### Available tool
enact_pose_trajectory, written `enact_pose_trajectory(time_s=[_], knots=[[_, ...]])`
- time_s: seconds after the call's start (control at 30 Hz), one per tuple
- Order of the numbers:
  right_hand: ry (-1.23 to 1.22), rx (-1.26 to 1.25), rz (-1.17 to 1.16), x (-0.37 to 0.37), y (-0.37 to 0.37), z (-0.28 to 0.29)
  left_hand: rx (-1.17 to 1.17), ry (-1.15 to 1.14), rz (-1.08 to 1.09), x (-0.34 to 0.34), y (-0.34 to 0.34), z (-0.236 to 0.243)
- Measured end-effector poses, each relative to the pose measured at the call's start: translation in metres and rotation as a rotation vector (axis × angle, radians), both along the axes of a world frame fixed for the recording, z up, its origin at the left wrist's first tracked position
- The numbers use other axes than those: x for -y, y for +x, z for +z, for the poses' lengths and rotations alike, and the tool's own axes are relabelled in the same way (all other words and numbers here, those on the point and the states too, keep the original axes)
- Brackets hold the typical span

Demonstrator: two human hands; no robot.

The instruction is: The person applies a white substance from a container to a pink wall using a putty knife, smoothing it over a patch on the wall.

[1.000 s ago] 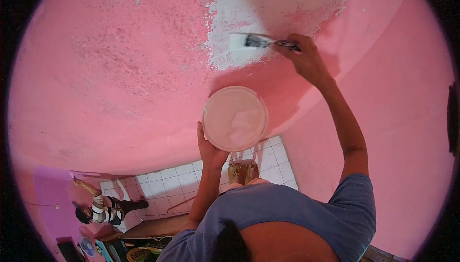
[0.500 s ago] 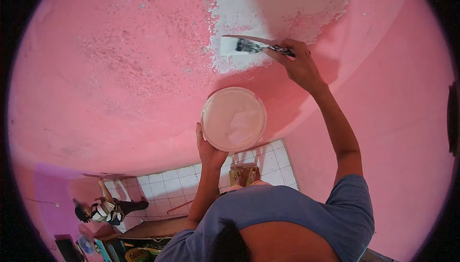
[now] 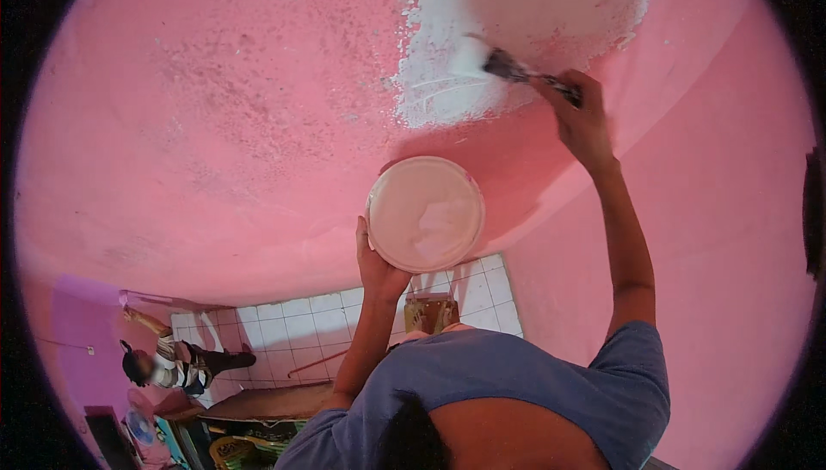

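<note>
My right hand (image 3: 585, 122) is closed around the dark handle of a paintbrush (image 3: 508, 66), whose white-coated bristles lie against the wall and look smeared by motion. The brush is on a white painted patch (image 3: 439, 92) of the pink wall. Below it, my left hand (image 3: 380, 272) holds up a round pale tub (image 3: 426, 214), with the thumb along its left side and the other fingers hidden beneath. I see pale, pinkish-white paint or a smooth surface inside the rim; I cannot tell how deep it is.
The pink wall (image 3: 215, 126) is pitted left of the patch. Beneath me are a stained wooden stand (image 3: 430, 313) and white floor tiles (image 3: 292, 324). At lower left another person (image 3: 176, 362) reaches to the wall, near furniture (image 3: 258, 405) and a fan (image 3: 139, 427).
My right hand has swept the paintbrush to the right and slightly up across the white patch. The tub stays nearly still in my left hand. The other person's arm has risen a little.
</note>
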State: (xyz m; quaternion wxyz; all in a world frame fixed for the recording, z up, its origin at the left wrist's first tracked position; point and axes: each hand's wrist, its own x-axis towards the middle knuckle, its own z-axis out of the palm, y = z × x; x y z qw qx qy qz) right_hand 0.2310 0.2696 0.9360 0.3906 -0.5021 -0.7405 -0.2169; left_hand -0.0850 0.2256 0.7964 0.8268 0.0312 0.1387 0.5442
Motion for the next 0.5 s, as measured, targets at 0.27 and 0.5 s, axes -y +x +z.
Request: enact_pose_trajectory(time_s=[0.27, 0.5], knots=[[0.108, 0.169, 0.08, -0.027, -0.014, 0.006, 0.037, -0.027, -0.022, 0.002, 0.001, 0.001], [0.129, 0.172, -0.169, -0.002, 0.029, -0.01, 0.022, -0.033, -0.015, 0.0, -0.002, -0.002]])
